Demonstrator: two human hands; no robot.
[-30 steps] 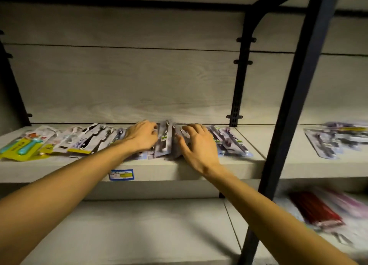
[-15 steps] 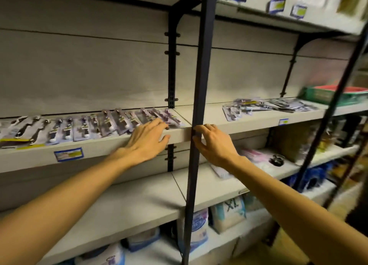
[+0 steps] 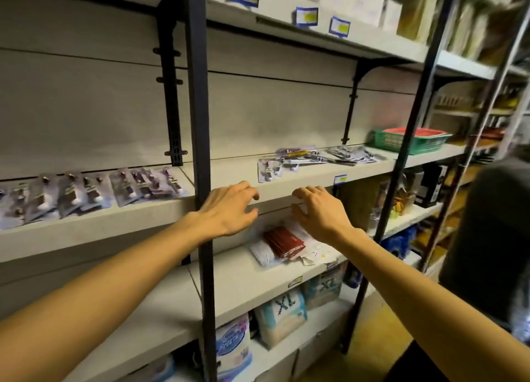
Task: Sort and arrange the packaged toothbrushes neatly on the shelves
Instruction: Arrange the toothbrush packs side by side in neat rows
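Presently both hands, left hand (image 3: 229,209) and right hand (image 3: 322,212), hover empty, fingers spread, before the shelf (image 3: 301,185). The loose toothbrush packs (image 3: 309,159) lie jumbled beyond; a hasty sweep risks sliding them off the edge.

- Green basket (image 3: 407,143) sitting on middle shelf far right, red item lying inside it.
- Red packets (image 3: 284,241) lying on white packets (image 3: 262,254), shelf below.
- XL bags (image 3: 282,312) standing on bottom shelf, another white-blue bag (image 3: 233,348) standing left of them.
- Blue-yellow price tags (image 3: 307,16) hanging on top shelf edge; one tag (image 3: 340,178) showing on middle edge.
- Black post (image 3: 200,140) running top to bottom.
- White boxes (image 3: 352,0) sitting on top shelf, blurred.
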